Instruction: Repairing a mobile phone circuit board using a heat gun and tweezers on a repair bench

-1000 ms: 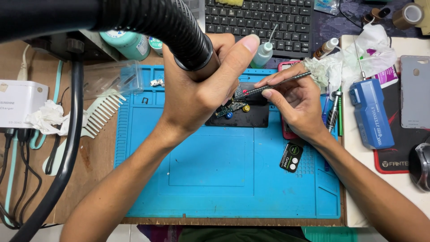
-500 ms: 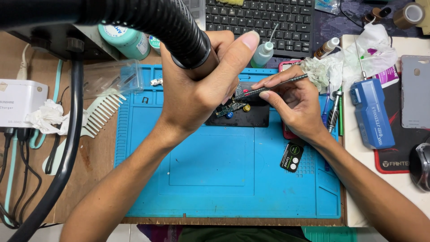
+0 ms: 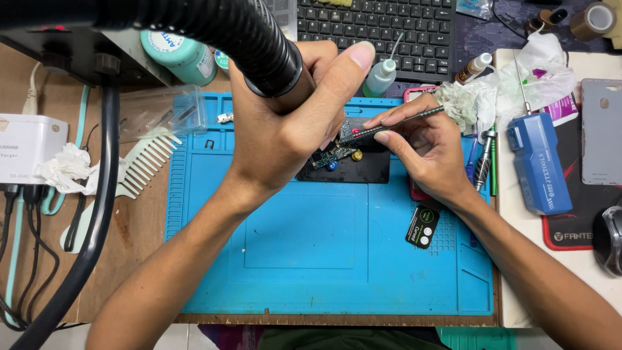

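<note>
My left hand (image 3: 291, 129) grips the black handle of a hot-air tool (image 3: 272, 55), whose thick black hose runs off to the upper left; its nozzle end is hidden behind my fingers. My right hand (image 3: 424, 146) holds thin metal tweezers (image 3: 395, 125), their tip pointing left onto a small circuit board (image 3: 332, 155). The board lies on a black holder (image 3: 363, 170) at the back of a blue work mat (image 3: 311, 259). Both hands meet just above the board.
A black keyboard (image 3: 382, 29) lies beyond the mat. A white comb (image 3: 139, 172), clear plastic box (image 3: 162, 113) and white charger (image 3: 23, 152) sit left. A blue tool (image 3: 538, 168), crumpled tissues (image 3: 518, 87), a small dropper bottle (image 3: 379, 78) and a grey phone (image 3: 599, 129) sit right.
Both hands have held nearly still over the board. The tweezers have shifted only slightly.
</note>
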